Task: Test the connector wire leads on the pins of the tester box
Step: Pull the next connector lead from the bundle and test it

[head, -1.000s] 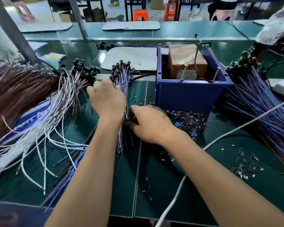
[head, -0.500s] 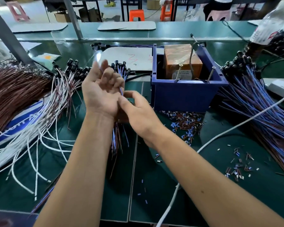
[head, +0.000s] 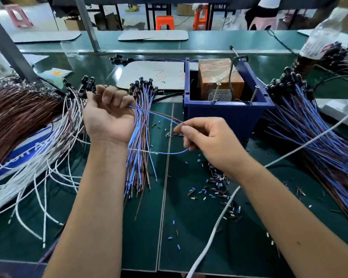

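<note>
Your left hand [head: 109, 115] is gripping the connector; your right hand [head: 207, 141] is pinching its thin blue-and-brown wire leads [head: 157, 113], nearer the blue plastic tester box [head: 227, 115] just beyond.

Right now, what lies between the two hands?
In the head view, one wire pair, blue and brown, spans the gap from the left hand to the right hand. Under it lie the green mat and the wire bundle.

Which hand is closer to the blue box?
The right hand. It holds the wire leads just in front of the blue box's front wall. The left hand grips the connector end farther left, beyond the wire bundle.
</note>
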A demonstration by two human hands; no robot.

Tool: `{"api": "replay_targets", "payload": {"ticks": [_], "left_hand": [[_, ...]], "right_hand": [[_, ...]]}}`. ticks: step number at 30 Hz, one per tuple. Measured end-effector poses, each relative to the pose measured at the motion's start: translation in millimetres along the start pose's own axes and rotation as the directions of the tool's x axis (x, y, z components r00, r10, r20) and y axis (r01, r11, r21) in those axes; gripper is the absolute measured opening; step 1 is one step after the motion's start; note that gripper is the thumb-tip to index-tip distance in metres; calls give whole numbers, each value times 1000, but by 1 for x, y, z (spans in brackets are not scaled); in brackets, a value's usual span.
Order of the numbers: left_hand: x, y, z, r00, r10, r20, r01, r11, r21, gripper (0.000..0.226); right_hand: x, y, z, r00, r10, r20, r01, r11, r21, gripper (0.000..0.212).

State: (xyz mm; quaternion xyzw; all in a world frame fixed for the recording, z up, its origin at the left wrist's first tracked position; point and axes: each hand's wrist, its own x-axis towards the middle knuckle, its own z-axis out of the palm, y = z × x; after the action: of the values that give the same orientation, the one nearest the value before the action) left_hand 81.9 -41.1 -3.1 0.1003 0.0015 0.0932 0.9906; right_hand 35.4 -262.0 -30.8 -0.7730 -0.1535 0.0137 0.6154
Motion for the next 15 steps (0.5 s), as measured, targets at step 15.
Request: {"api": "replay_targets", "payload": {"ticks": [15], "left_hand": [[-1, -3, -5, 987, -106, 121, 130, 969, -211, 48]], "right_hand": [[4, -31, 19, 985, -174, -12, 174, 971, 165, 22]]}}
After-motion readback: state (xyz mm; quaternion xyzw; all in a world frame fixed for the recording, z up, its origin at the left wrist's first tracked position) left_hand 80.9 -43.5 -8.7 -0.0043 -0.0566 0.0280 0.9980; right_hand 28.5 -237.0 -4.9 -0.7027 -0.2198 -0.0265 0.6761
